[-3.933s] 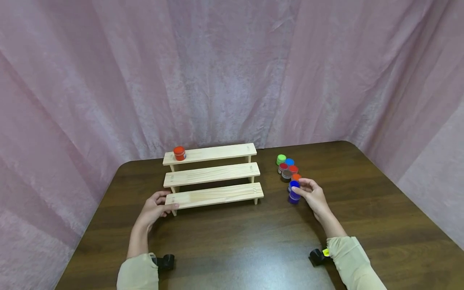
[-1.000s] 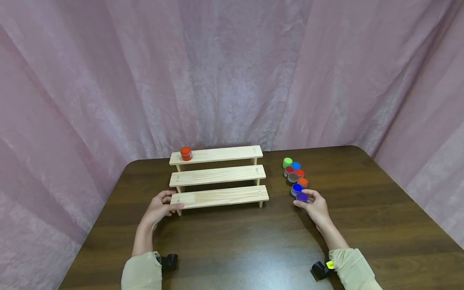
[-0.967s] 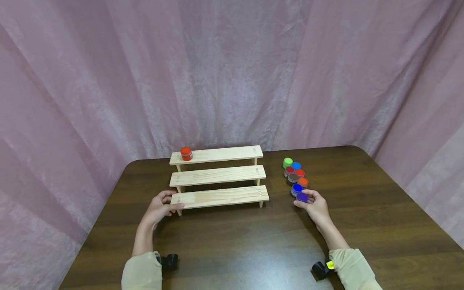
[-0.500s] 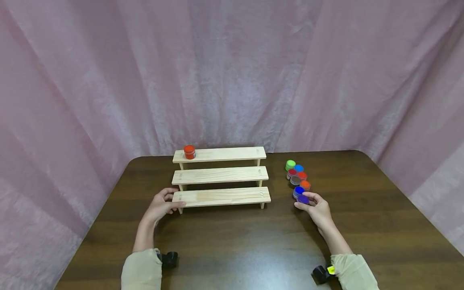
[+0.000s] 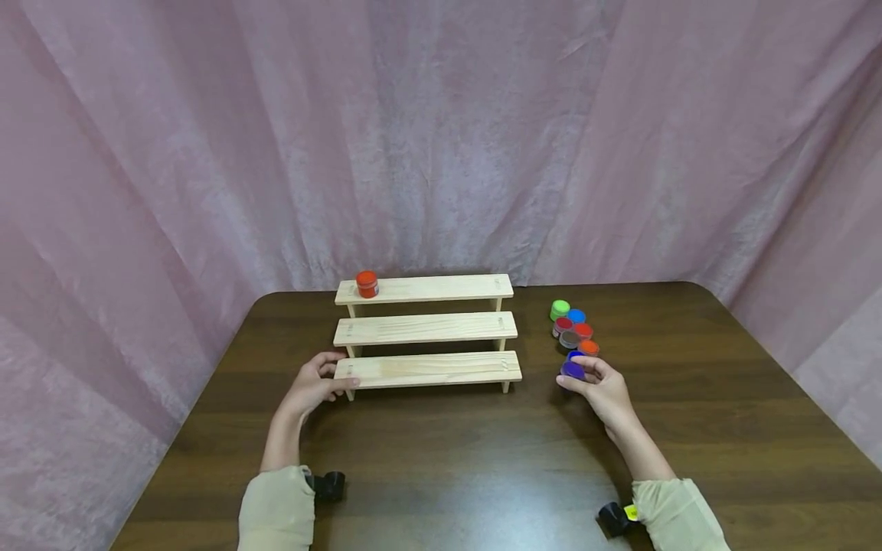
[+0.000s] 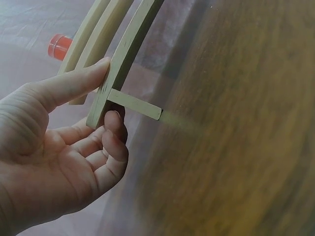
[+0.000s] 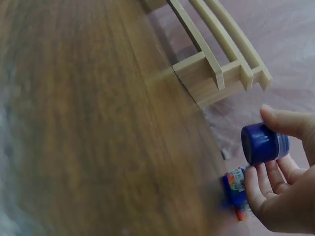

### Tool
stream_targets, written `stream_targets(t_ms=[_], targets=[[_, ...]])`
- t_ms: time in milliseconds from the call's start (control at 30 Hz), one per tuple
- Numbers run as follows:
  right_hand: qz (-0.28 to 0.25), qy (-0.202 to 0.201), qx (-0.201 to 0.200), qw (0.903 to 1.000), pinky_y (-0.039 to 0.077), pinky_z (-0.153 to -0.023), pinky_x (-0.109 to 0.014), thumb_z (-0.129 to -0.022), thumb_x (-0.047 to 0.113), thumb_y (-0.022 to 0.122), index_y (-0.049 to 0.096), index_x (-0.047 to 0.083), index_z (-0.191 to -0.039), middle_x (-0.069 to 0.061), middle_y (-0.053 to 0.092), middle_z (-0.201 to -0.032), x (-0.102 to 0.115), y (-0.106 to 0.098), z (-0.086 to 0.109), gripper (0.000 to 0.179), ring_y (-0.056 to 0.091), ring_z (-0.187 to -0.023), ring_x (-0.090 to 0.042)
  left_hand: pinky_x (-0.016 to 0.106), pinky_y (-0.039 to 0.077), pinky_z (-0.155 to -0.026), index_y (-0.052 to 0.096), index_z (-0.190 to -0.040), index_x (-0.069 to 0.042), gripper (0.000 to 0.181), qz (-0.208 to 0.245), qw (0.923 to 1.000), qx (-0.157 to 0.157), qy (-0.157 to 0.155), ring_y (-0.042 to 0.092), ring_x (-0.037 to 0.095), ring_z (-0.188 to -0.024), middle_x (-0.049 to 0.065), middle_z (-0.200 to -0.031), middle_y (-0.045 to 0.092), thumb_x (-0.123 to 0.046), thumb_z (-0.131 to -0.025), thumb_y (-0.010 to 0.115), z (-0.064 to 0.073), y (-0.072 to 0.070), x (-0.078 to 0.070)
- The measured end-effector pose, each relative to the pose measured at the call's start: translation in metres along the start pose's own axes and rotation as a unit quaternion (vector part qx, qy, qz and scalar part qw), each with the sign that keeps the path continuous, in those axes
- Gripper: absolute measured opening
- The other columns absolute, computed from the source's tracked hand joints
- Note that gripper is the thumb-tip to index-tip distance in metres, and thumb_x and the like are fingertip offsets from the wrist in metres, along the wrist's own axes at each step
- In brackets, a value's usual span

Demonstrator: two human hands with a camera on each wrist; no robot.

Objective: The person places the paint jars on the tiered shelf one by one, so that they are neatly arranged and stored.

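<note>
My left hand (image 5: pixel 311 389) grips the left end of the lowest tier of a pale wooden three-tier display stand (image 5: pixel 427 370), thumb on top and fingers curled beneath. In the left wrist view, the stand's short leg (image 6: pixel 135 104) shows beside the fingertips. Between thumb and fingers, my right hand (image 5: pixel 608 396) pinches a small purple paint jar (image 7: pixel 261 143), held slightly above the table. Just behind it, a blue-lidded paint jar (image 7: pixel 237 186) is partly covered in the head view. An orange-red paint jar (image 5: pixel 367 284) stands on the top tier's left end.
Right of the stand, several paint jars cluster on the brown wooden table (image 5: pixel 441 467), among them green (image 5: pixel 560 309), blue (image 5: pixel 576 316), brown (image 5: pixel 569 341) and orange (image 5: pixel 589 347) ones. A pink curtain (image 5: pixel 441 153) hangs behind the table.
Half a second ago the purple jar sat lower, in front of the blue-lidded one; my right hand has raised it slightly. My left hand keeps its grip on the stand. The head view shifts slightly.
</note>
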State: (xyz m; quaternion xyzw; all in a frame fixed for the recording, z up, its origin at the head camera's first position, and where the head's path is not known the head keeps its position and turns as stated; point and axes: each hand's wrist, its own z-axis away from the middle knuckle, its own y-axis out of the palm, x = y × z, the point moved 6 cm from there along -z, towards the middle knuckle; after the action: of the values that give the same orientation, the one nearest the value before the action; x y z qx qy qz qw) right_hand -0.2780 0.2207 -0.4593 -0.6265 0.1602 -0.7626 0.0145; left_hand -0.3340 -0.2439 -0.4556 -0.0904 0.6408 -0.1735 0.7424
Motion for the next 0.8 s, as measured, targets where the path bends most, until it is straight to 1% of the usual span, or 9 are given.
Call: stream_targets(t_ms=[133,233,367,433,633,700,800], targets=[[-0.036,-0.001,0.015,0.9993,0.045,-0.081,-0.011,-0.085,0.019,0.076,0.051,0.004,-0.131,0.023,0.06,-0.094,0.009,0.002,0.001,0.055,0.057,-0.088,0.01,0.024,0.046,-0.06,0.041,-0.137,0.004,0.064,0.002,1.0,-0.002,-0.002,0.054,0.009,-0.065,0.001,-0.091,0.062,-0.011,-0.085,0.074,0.0,-0.001,-0.001],[-0.051,-0.009,0.019,0.9985,0.045,-0.081,-0.011,-0.085,0.018,0.075,0.052,0.005,-0.129,0.026,0.059,-0.091,0.017,0.004,0.003,0.051,0.058,-0.088,0.008,0.025,0.046,-0.059,0.042,-0.137,0.003,0.063,0.002,1.0,-0.002,-0.007,0.054,0.01,-0.065,0.002,-0.093,0.062,-0.012,-0.085,0.074,0.0,-0.001,0.0],[-0.079,-0.019,0.022,0.9964,0.046,-0.08,-0.011,-0.085,0.014,0.075,0.056,0.009,-0.123,0.025,0.06,-0.091,0.028,0.009,0.007,0.043,0.058,-0.088,0.008,0.025,0.046,-0.058,0.041,-0.138,0.003,0.065,0.001,0.9999,-0.001,-0.01,0.055,0.01,-0.065,0.007,-0.098,0.063,-0.013,-0.085,0.074,0.0,0.0,0.002],[-0.09,-0.018,0.031,0.9953,0.047,-0.081,-0.012,-0.085,0.014,0.074,0.056,0.012,-0.123,0.023,0.059,-0.093,0.033,0.013,0.009,0.042,0.059,-0.089,0.008,0.026,0.046,-0.058,0.04,-0.139,0.003,0.066,0.001,0.9999,-0.002,-0.013,0.055,0.01,-0.065,0.009,-0.101,0.064,-0.013,-0.085,0.074,0.001,0.0,0.002],[-0.123,-0.034,0.046,0.9907,0.048,-0.082,-0.014,-0.086,0.009,0.071,0.06,0.027,-0.109,0.021,0.063,-0.092,0.044,0.023,0.01,0.032,0.063,-0.089,0.007,0.025,0.046,-0.058,0.04,-0.139,0.001,0.066,0.004,0.9999,0.0,-0.014,0.056,0.01,-0.066,0.005,-0.098,0.064,-0.015,-0.085,0.075,0.0,-0.001,0.003],[-0.134,-0.039,0.045,0.9892,0.049,-0.082,-0.013,-0.086,0.006,0.071,0.061,0.028,-0.106,0.021,0.064,-0.09,0.047,0.026,0.01,0.031,0.063,-0.088,0.006,0.024,0.046,-0.058,0.041,-0.139,0.001,0.066,0.007,0.9999,0.0,-0.015,0.055,0.01,-0.065,0.003,-0.097,0.064,-0.015,-0.085,0.075,0.0,-0.001,0.003],[-0.139,-0.041,0.047,0.9883,0.048,-0.083,-0.013,-0.087,0.007,0.07,0.06,0.023,-0.112,0.021,0.063,-0.092,0.051,0.031,0.009,0.031,0.063,-0.089,0.006,0.024,0.046,-0.058,0.04,-0.139,0.001,0.066,0.007,0.9999,0.0,-0.016,0.055,0.009,-0.065,0.002,-0.096,0.063,-0.015,-0.085,0.075,0.0,-0.001,0.003]])
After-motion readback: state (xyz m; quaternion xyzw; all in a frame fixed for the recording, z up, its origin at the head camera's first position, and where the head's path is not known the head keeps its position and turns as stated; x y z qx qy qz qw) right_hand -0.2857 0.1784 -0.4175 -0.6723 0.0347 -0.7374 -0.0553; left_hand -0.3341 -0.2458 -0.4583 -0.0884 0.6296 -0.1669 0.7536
